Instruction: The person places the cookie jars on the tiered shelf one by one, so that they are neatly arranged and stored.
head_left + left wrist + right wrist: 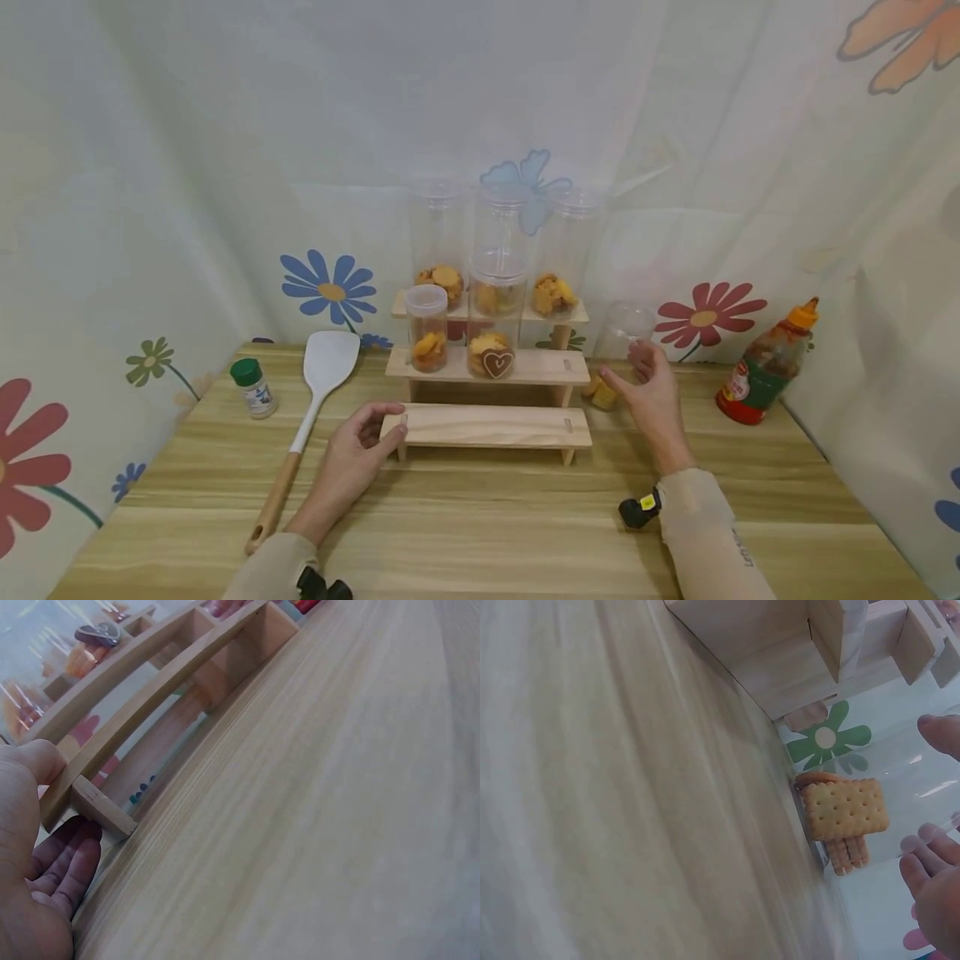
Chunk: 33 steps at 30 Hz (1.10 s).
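My left hand point(356, 446) grips the left end of a three-tier wooden stand point(487, 425), thumb on the lowest shelf and fingertips by its leg. Right of the stand, my right hand point(651, 392) holds a clear jar point(900, 787) between thumb and fingers. Biscuits point(845, 810) lie at the bottom of that jar, whose base is on or very near the tabletop. On the middle shelf stand a short lidded jar point(427, 329) and a taller jar with a brown heart label point(497, 362). Three tall clear jars of cookies, including one at right point(566, 250), occupy the top shelf.
A white spatula point(330, 367) with a wooden handle lies left of the stand, beside a green-capped seasoning bottle point(255, 389). At the far right stands a red sauce bottle point(765, 367) with an orange cap. Flowered cloth point(225, 167) hangs behind the wooden table point(487, 525).
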Each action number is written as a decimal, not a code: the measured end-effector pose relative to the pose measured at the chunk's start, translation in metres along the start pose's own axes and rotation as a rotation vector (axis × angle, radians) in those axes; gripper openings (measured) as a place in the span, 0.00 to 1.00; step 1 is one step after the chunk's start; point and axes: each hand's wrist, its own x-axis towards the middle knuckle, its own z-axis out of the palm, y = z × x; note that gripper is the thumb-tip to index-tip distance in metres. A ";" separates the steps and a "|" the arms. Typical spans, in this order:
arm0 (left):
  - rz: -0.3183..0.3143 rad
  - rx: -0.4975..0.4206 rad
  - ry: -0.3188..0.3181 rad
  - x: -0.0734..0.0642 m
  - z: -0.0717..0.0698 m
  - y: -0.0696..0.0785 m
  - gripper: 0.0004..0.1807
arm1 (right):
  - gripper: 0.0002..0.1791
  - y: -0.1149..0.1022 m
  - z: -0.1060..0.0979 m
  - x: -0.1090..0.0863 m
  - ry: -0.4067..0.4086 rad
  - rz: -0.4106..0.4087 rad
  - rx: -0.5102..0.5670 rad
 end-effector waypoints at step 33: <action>0.000 -0.008 -0.006 -0.001 0.000 0.002 0.19 | 0.44 -0.025 -0.009 -0.003 0.075 -0.032 0.019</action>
